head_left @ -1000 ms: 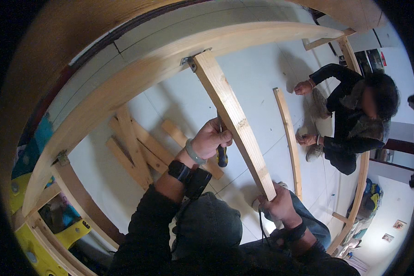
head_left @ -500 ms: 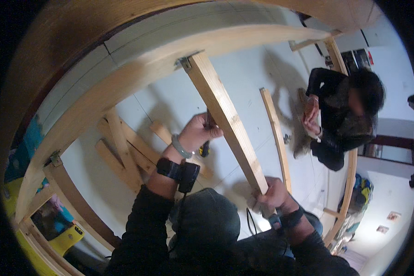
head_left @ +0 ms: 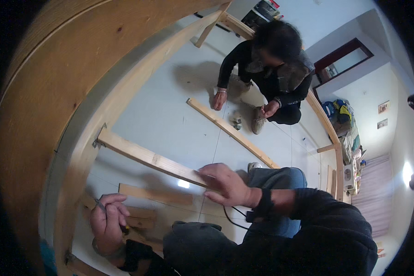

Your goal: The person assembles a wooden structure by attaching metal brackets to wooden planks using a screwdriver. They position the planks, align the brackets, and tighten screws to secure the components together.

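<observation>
Many glossy white tiles (head_left: 154,112) are spreading below us, near the room's pale wall (head_left: 382,142). Our wooden bar (head_left: 158,162) is slanting lengthwise from the long rail (head_left: 112,99), at left, down rightward; our right hand (head_left: 227,186) is gripping its near end, our left hand (head_left: 108,223) is clasping a partly hidden screwdriver (head_left: 125,228).

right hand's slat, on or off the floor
Off: right hand holds the slat up; its far end meets the bracket on the rail.

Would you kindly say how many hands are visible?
4: the wearer's right hand on a wooden bar, wearer's left hand near the long beam, co-worker's right hand by one shoe, co-worker's left hand by the other.
</observation>
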`<state>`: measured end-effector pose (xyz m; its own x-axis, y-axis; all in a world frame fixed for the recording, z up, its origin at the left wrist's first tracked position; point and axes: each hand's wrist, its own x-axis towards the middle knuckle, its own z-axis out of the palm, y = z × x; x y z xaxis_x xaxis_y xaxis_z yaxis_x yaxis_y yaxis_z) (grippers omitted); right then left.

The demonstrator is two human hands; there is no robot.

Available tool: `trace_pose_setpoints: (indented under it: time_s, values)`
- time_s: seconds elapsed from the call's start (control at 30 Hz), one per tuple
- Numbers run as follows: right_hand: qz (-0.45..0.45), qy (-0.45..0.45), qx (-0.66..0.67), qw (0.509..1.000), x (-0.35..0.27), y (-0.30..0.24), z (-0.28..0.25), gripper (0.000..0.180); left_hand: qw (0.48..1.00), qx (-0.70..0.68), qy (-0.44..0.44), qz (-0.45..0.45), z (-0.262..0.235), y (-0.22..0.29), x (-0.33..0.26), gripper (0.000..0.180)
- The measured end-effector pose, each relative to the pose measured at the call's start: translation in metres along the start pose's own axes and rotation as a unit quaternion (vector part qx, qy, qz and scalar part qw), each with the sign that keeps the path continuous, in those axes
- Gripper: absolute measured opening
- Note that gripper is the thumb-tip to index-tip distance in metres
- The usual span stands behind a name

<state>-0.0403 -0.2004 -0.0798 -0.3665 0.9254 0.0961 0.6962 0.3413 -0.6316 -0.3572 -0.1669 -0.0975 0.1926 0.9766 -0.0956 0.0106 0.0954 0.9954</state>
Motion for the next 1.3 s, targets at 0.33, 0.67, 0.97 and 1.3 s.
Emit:
trace_pose_setpoints:
  time_s: [0.33,0.67,0.97,1.3]
  values:
    - [0.099,-0.109,0.228,0.962,0.055,-0.075,0.094,0.049,0.947,-0.264,0.182,0.006,0.031,-0.041,0.011,0.039]
    - [0.183,-0.269,0.503,0.801,0.084,-0.06,0.137,0.035,0.991,-0.114,0.066,0.03,0.022,-0.046,0.021,0.043]
    - [0.193,-0.27,0.576,0.747,0.131,-0.073,0.154,0.023,0.978,0.066,0.175,0.097,-0.024,-0.05,-0.045,0.049]
    - [0.21,-0.25,0.585,0.742,0.149,-0.104,0.157,0.028,0.932,0.029,0.34,0.125,-0.007,-0.06,-0.053,0.043]
